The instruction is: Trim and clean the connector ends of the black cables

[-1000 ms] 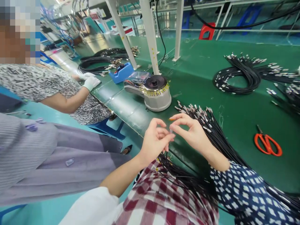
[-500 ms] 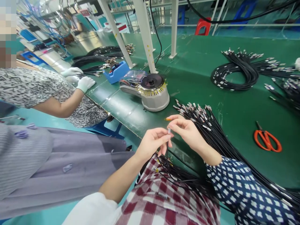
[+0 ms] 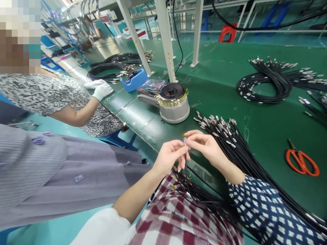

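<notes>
My left hand (image 3: 170, 156) and my right hand (image 3: 205, 146) meet above the near edge of the green table (image 3: 217, 88). Both pinch the metal tip of one thin black cable (image 3: 185, 160), which hangs straight down between them toward my lap. A small piece of yellow tape (image 3: 186, 135) shows at my right fingertips. A long bundle of black cables with metal ends (image 3: 230, 143) lies on the table beside my right wrist and runs back over my lap.
A grey tape dispenser (image 3: 171, 102) stands just beyond my hands. Orange scissors (image 3: 301, 161) lie at the right. Coiled cable bundles (image 3: 265, 85) rest farther back. A blue tape holder (image 3: 134, 80) and a co-worker's gloved hands (image 3: 100, 89) are at the left. White frame posts (image 3: 166, 41) rise behind.
My fingers have closed together on the cable's metal tip, which was loosely held a second ago. The view has shifted slightly; the co-worker's gloved hands have moved a little.
</notes>
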A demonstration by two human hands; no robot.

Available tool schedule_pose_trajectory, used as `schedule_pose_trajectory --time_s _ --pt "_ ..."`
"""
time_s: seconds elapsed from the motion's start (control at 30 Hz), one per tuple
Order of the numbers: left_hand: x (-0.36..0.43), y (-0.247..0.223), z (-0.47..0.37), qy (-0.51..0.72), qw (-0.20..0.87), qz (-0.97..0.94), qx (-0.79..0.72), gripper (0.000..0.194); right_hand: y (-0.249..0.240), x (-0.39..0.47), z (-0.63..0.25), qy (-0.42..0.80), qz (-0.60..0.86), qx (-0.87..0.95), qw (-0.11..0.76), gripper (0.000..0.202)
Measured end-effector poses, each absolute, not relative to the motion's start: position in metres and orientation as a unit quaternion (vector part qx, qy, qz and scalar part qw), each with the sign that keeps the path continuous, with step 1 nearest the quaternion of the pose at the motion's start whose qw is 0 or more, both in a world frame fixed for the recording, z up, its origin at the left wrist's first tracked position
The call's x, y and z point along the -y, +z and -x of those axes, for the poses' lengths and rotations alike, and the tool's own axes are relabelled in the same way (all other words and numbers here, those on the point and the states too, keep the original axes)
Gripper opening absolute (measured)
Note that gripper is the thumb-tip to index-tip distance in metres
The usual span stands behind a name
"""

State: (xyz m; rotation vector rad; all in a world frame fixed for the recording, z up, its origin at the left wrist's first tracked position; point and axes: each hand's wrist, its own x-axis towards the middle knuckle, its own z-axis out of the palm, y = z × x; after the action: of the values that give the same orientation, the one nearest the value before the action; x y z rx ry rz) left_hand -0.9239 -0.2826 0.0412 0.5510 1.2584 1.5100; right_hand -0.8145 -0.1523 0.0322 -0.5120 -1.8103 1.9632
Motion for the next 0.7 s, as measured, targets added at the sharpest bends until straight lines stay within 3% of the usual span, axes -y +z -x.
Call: schedule_pose_trajectory --time_s 0.33,0.7 --pt "0.281 0.037 0.917 0.63 0.532 -0.224 -0.52 0.032 0.028 0.154 0.814 0.733 0.167 0.627 0.206 0.02" --pt "0.276 0.03 0.921 0.671 0.501 -0.183 -0.515 0.037 0.018 0.147 0.816 0.659 0.198 0.678 0.259 0.025"
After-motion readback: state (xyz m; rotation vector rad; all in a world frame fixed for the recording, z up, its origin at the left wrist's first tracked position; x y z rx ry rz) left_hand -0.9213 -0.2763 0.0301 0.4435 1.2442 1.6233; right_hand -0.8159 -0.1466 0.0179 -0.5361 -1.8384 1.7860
